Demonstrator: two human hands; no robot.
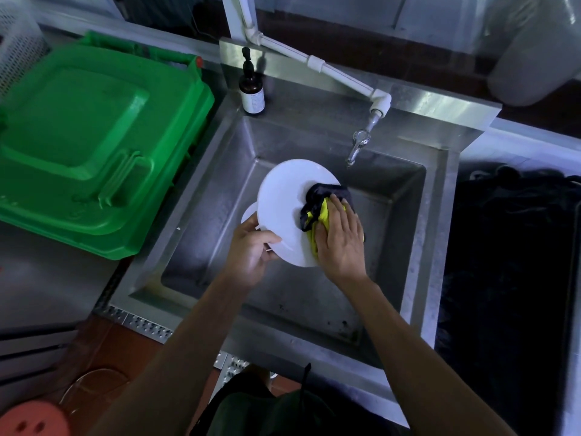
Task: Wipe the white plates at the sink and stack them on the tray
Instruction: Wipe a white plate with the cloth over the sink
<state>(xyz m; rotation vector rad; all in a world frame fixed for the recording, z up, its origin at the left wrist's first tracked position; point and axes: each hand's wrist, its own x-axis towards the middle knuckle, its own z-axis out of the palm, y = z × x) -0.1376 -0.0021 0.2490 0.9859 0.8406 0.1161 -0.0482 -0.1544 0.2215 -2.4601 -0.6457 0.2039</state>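
Note:
Over the steel sink (201, 196) I hold a white plate (283, 199) tilted up. My left hand (251, 250) grips its lower left rim, thumb on the face. A second, smaller white plate (249, 214) peeks out behind it at the left. My right hand (341, 240) presses a yellow and dark cloth (317, 209) against the plate's right side, fingers lying over the cloth. A dark tray (515, 278) lies to the right of the sink; I cannot tell what is on it.
A metal tap (356, 149) on a white pipe hangs over the basin's back. A brown pump bottle (251, 89) stands at the sink's back left corner. A green bin lid (91, 146) fills the left side. A white mesh basket (19, 39) sits far left.

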